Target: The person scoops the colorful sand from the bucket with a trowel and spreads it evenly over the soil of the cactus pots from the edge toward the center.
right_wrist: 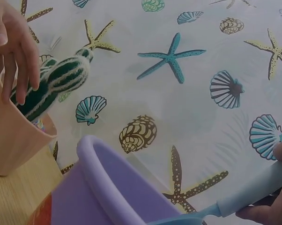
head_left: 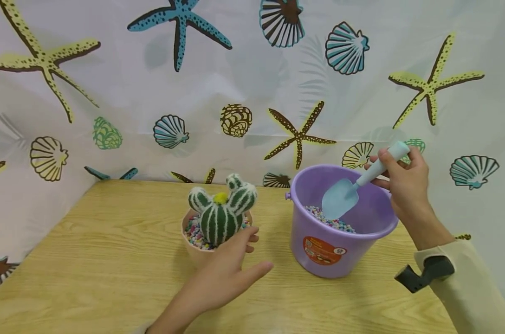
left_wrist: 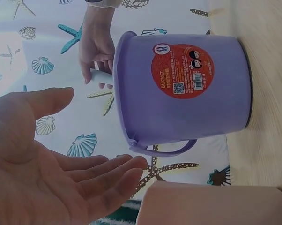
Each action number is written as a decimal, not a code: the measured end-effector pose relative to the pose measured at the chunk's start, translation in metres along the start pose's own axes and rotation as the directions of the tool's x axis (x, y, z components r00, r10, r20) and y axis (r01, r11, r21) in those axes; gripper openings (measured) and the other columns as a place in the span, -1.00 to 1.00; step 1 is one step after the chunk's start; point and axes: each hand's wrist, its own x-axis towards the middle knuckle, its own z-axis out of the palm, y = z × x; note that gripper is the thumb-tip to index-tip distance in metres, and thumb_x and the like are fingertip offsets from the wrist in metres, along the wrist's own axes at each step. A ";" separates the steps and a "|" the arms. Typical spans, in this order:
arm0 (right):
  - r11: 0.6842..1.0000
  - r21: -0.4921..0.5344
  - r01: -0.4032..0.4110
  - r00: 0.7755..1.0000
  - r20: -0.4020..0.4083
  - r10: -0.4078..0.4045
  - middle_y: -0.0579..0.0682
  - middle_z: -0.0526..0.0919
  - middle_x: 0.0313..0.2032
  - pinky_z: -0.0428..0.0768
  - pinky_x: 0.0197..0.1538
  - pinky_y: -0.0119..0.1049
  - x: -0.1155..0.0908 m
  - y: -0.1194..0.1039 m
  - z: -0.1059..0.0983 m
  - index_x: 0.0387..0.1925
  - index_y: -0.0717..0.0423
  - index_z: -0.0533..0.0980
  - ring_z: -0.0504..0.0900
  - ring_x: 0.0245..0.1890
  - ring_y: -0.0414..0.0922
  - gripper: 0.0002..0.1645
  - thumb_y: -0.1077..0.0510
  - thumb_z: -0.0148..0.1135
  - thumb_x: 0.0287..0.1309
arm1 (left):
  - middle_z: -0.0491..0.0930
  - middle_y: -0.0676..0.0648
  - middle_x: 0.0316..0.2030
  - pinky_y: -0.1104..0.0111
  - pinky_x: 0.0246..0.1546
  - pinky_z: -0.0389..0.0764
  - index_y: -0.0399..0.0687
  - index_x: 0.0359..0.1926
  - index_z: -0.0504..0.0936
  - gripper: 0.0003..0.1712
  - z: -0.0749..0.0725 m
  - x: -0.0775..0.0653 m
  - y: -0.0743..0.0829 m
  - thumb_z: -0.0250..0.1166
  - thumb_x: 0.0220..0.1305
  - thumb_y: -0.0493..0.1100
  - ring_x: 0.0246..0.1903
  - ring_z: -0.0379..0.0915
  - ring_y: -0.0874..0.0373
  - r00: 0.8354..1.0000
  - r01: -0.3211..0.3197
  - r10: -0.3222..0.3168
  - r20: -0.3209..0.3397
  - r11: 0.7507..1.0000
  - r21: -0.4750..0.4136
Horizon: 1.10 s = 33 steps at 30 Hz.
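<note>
In the head view my right hand (head_left: 404,183) grips the handle of a light blue toy shovel (head_left: 340,199). The shovel's blade points down inside a purple bucket (head_left: 332,250), close to the colourful pebbles (head_left: 333,222) at its bottom. My left hand (head_left: 223,273) is held with fingers extended and thumb apart, holding nothing. It is in front of a pale pink pot (head_left: 190,236), which holds a knitted green cactus (head_left: 221,225) and similar pebbles. In the left wrist view the palm (left_wrist: 33,173) faces the bucket. Whether the left fingers touch the pot or cactus I cannot tell.
Both containers stand on a light wooden table (head_left: 110,250), pot on the left, bucket on the right. Behind them hangs a white cloth (head_left: 244,157) printed with shells and starfish. The bucket's handle (left_wrist: 174,151) hangs down its side.
</note>
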 end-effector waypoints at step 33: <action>0.747 -0.644 0.162 0.978 0.207 -0.033 0.17 0.57 -0.19 0.50 0.02 -0.11 0.016 0.044 -0.006 0.02 0.24 0.26 0.51 0.02 0.02 -0.60 0.04 0.06 0.36 | 0.06 -0.31 0.41 -0.13 0.30 0.18 -0.19 0.47 -0.05 0.09 0.034 0.065 0.011 0.26 0.17 0.28 0.38 0.04 -0.22 0.994 -0.018 0.020 -0.104 1.000 0.019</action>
